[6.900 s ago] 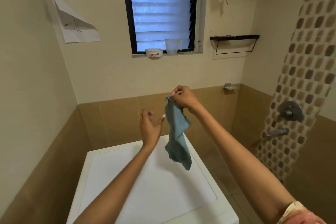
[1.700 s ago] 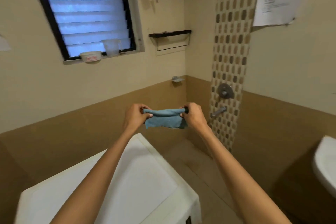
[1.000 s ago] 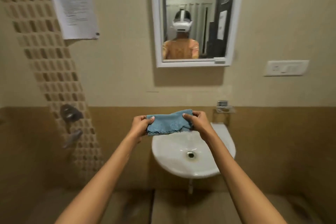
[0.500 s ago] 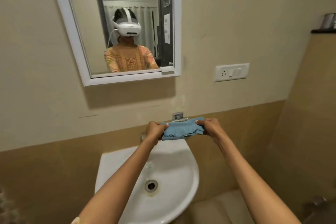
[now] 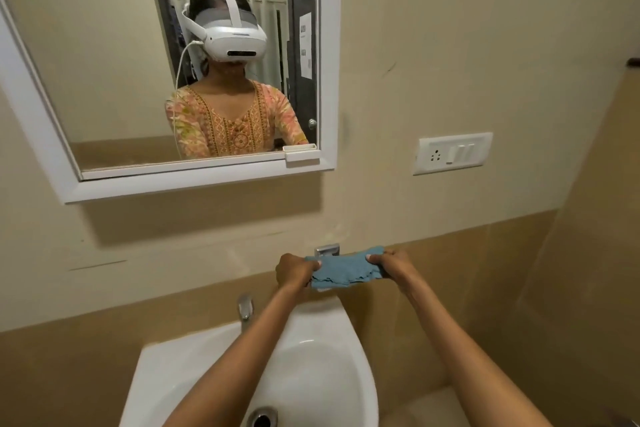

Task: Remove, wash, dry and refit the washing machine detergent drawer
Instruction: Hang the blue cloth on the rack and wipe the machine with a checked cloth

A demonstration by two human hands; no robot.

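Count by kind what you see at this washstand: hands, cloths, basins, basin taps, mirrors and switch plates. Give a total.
Hands: 2, left hand and right hand
Blue cloth: 1
Basin: 1
Basin tap: 1
Mirror: 1
Switch plate: 1
Total: 7

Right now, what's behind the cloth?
A metal wall fitting pokes out above the cloth; its lower part is covered. Beyond that, brown wall tile.

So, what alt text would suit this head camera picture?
The left hand and right hand grip the ends of a blue cloth above a white basin with a tap. A mirror and switch plate hang on the wall.
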